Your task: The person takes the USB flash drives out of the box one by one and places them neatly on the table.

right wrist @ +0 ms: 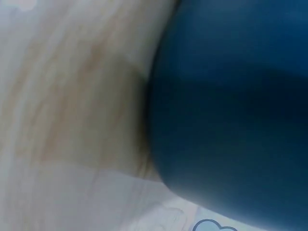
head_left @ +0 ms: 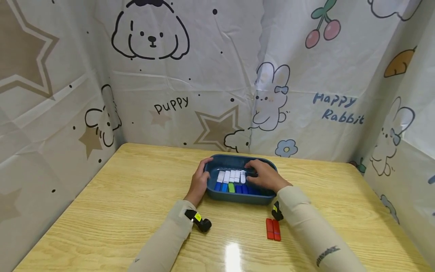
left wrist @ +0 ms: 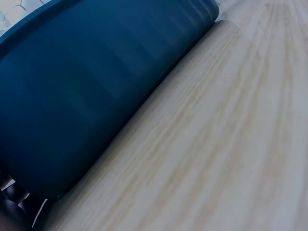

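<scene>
A dark blue plastic basin (head_left: 238,197) stands on the table. My left hand (head_left: 198,183) grips its left wall, fingers over the rim and thumb on the inner side. Inside lies a row of several small white oblong pieces (head_left: 232,176). Nearer the front wall are blue pieces (head_left: 241,189) and a green piece (head_left: 231,187). My right hand (head_left: 266,176) reaches over the right side into the basin, fingers bent beside the rightmost white piece (head_left: 242,176). Whether it pinches anything is unclear. Both wrist views show mostly the basin's outer wall (left wrist: 96,86).
Two red oblong pieces (head_left: 273,229) lie side by side on the wooden table (head_left: 136,211), near the right forearm. A printed cloth (head_left: 204,75) hangs behind the table and along both sides.
</scene>
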Available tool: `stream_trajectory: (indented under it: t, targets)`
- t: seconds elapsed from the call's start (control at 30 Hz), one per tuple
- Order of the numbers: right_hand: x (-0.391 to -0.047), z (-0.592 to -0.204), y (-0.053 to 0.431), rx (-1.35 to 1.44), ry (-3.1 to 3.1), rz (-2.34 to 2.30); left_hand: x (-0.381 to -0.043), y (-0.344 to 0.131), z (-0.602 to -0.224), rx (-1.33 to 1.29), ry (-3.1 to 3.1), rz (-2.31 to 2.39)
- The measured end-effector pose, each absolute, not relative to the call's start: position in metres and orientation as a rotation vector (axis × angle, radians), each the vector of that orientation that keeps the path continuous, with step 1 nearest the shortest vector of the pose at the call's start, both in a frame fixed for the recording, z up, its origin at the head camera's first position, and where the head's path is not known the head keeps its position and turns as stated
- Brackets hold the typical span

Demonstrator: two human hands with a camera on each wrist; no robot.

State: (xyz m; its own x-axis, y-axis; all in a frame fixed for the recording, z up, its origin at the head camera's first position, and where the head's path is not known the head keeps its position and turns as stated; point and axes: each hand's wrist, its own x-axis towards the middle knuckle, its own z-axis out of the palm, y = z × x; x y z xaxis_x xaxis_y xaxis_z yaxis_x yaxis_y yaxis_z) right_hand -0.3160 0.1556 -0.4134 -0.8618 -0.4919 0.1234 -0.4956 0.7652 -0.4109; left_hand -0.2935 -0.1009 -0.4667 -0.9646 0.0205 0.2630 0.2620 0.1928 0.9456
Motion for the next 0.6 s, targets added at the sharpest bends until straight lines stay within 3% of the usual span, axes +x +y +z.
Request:
stream_trajectory:
  t: [0.6]
  targets:
    - [-0.3136, -0.421, 0.1514, 0.854, -3.027, 0.327, -0.296, -0.1012, -0.4694, -0.307, -2.264, -1.869]
